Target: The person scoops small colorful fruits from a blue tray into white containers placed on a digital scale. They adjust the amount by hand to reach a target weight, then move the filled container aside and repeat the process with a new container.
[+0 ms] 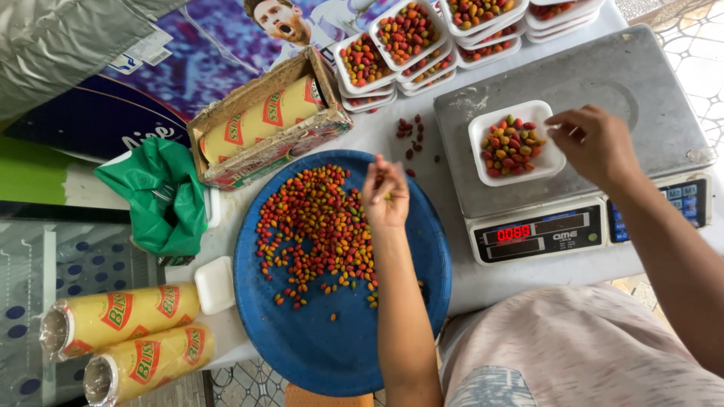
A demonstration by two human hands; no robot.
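Seen from above, the left hand pinches small red and yellow fruits over a round blue tray, the right hand's curled fingertips hover beside the filled white foam tray on a grey digital scale at the counter's right edge, where adding few at a time seems wise

Bright even daylight, soft shadows, slight wide-angle warp at edges, mostly sharp w/ little blur.
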